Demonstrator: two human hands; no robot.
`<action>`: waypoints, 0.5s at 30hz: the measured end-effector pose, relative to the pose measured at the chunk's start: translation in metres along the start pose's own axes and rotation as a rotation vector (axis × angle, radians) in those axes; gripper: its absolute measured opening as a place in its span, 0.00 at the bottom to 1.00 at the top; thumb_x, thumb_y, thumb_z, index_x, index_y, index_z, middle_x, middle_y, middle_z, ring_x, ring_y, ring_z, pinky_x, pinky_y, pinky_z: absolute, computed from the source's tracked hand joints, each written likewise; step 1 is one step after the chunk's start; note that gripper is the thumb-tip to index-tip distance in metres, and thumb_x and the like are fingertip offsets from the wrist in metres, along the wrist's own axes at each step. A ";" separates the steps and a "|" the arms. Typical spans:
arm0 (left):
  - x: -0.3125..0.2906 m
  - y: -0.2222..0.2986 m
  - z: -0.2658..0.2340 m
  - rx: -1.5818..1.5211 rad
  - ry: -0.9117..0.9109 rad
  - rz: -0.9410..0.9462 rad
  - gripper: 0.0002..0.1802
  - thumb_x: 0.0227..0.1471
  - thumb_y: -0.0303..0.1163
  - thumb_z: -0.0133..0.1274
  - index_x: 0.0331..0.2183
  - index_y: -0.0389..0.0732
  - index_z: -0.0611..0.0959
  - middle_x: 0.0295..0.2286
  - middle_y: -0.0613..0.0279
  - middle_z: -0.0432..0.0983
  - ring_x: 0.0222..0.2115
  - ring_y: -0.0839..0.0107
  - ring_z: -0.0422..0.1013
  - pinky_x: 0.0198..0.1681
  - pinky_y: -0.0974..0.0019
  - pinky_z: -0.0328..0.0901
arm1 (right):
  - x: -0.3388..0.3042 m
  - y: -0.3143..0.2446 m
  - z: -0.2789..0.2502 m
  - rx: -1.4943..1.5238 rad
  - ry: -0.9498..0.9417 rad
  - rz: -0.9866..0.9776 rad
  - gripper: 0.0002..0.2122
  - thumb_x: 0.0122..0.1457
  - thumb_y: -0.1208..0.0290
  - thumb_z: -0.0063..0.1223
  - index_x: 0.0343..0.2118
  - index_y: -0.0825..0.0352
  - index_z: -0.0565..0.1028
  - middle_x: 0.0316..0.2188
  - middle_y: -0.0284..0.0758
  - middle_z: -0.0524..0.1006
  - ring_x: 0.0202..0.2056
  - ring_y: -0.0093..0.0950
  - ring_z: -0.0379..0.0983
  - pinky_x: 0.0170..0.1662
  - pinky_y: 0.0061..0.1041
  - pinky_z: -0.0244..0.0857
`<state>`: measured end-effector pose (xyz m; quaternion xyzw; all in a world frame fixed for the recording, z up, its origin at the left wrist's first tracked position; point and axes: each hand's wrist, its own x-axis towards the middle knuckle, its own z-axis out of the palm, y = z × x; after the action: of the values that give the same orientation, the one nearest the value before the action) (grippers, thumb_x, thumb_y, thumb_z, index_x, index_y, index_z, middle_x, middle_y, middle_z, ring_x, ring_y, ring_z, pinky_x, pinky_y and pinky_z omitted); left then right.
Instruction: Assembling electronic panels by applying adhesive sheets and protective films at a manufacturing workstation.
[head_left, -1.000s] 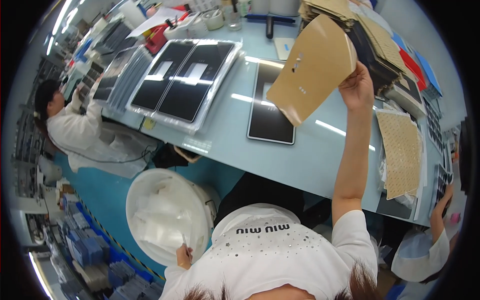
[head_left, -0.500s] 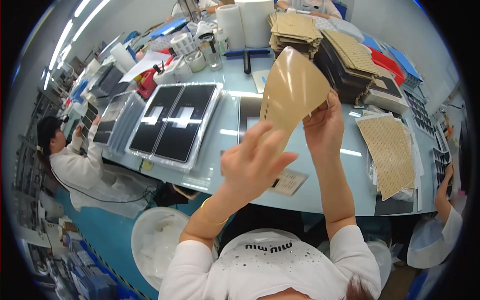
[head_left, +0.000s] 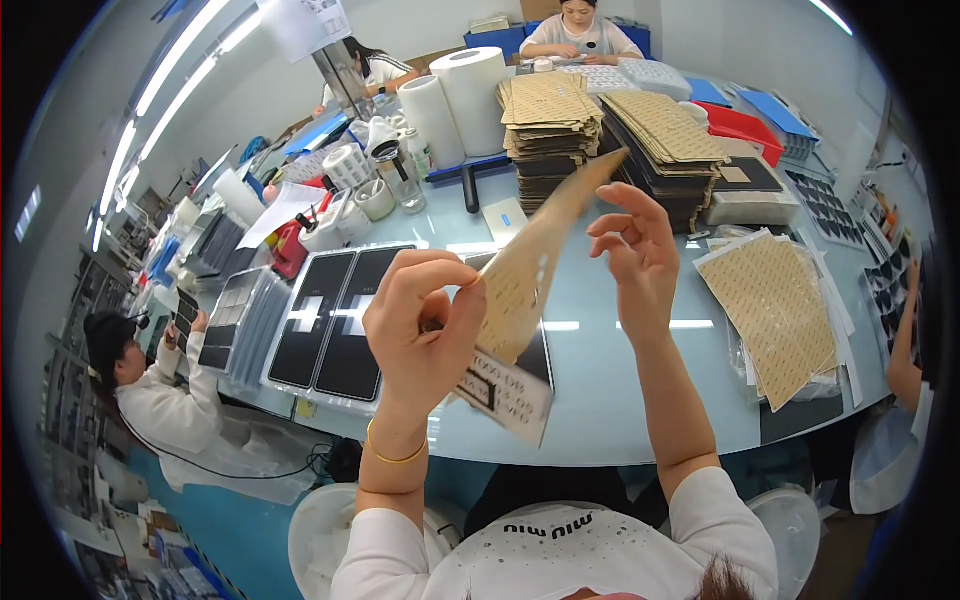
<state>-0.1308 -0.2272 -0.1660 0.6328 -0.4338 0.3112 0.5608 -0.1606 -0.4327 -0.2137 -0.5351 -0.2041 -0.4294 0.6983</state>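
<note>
So the brown sheet [head_left: 522, 282] is up off the table, slanting between the two hands. The left hand [head_left: 425, 335] has its left edge, thumb and forefinger pinched together on it. The right hand [head_left: 638, 255] holds nothing that I can see: fingers loosely bent, thumb apart, right beside the sheet's upper tip, can't tell if they touch. There's a white label [head_left: 508, 397] at the sheet's lower end.

For elbow room, a stretch of tabletop [head_left: 592, 395] runs from the sheet over to a flat pile of patterned sheets [head_left: 770, 310] on the right, near edge just below the hands. Left side's tighter: two black panels [head_left: 312, 318] in clear plastic, plus another black panel [head_left: 537, 372] partly hidden behind the sheet.

The surface is pale and glossy with streaks of reflected light. Around it: a co-worker [head_left: 165, 400] in white at left, then tall brown stacks [head_left: 550, 110], white rolls [head_left: 468, 98] and a dark T-shaped tool [head_left: 470, 187] at the back
</note>
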 end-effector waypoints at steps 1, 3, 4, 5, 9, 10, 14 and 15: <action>-0.001 0.000 -0.001 -0.138 -0.011 -0.059 0.08 0.45 0.15 0.55 0.30 0.35 0.76 0.28 0.61 0.71 0.15 0.89 0.61 0.14 0.82 0.54 | 0.001 0.002 -0.005 -0.071 -0.007 0.084 0.24 0.53 0.59 0.59 0.48 0.69 0.67 0.41 0.30 0.72 0.37 0.19 0.68 0.37 0.19 0.64; 0.000 -0.001 -0.004 -0.298 -0.068 -0.100 0.06 0.47 0.14 0.53 0.30 0.33 0.75 0.31 0.60 0.71 0.17 0.91 0.62 0.15 0.84 0.54 | 0.007 -0.001 -0.004 -0.056 -0.002 0.166 0.10 0.52 0.75 0.59 0.37 0.70 0.73 0.33 0.30 0.74 0.31 0.17 0.68 0.34 0.16 0.62; 0.000 -0.003 -0.004 -0.299 -0.069 -0.104 0.06 0.47 0.14 0.53 0.30 0.33 0.75 0.31 0.60 0.71 0.17 0.91 0.62 0.15 0.84 0.54 | 0.007 0.000 -0.007 -0.057 0.000 0.170 0.10 0.52 0.75 0.59 0.37 0.70 0.73 0.33 0.30 0.74 0.31 0.17 0.68 0.34 0.16 0.62; 0.000 -0.005 -0.003 -0.311 -0.067 -0.103 0.08 0.46 0.15 0.54 0.32 0.33 0.75 0.31 0.60 0.71 0.16 0.90 0.62 0.15 0.84 0.54 | 0.006 0.001 -0.013 -0.050 -0.024 0.168 0.08 0.53 0.76 0.58 0.35 0.70 0.73 0.31 0.31 0.75 0.29 0.17 0.68 0.33 0.16 0.63; 0.007 0.002 0.003 -0.321 -0.013 -0.432 0.16 0.43 0.18 0.58 0.38 0.35 0.76 0.30 0.61 0.72 0.14 0.89 0.60 0.14 0.84 0.52 | 0.009 -0.004 -0.021 0.009 0.103 0.137 0.03 0.53 0.81 0.56 0.28 0.71 0.72 0.24 0.32 0.75 0.24 0.17 0.68 0.29 0.17 0.62; 0.005 -0.003 0.001 -0.319 -0.013 -0.441 0.16 0.43 0.18 0.58 0.38 0.35 0.76 0.30 0.61 0.72 0.14 0.89 0.60 0.14 0.84 0.52 | 0.010 -0.005 -0.024 0.009 0.104 0.146 0.03 0.53 0.81 0.56 0.28 0.71 0.72 0.24 0.32 0.75 0.24 0.17 0.68 0.29 0.17 0.62; -0.025 -0.053 -0.011 0.150 -0.452 -0.557 0.23 0.43 0.24 0.56 0.45 0.38 0.73 0.22 0.67 0.73 0.11 0.86 0.61 0.13 0.81 0.54 | 0.017 -0.002 -0.047 0.218 0.120 0.139 0.04 0.54 0.81 0.53 0.34 0.71 0.73 0.29 0.35 0.76 0.27 0.18 0.70 0.33 0.18 0.65; -0.029 -0.055 -0.009 0.096 -0.422 -0.631 0.23 0.44 0.24 0.55 0.45 0.38 0.73 0.21 0.66 0.74 0.12 0.86 0.63 0.14 0.80 0.56 | 0.018 -0.004 -0.041 0.009 0.101 0.197 0.08 0.54 0.81 0.53 0.38 0.71 0.73 0.31 0.34 0.76 0.29 0.19 0.70 0.35 0.18 0.65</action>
<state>-0.0935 -0.2125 -0.2143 0.8110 -0.3083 0.0062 0.4972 -0.1611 -0.4779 -0.2120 -0.5272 -0.1171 -0.3842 0.7488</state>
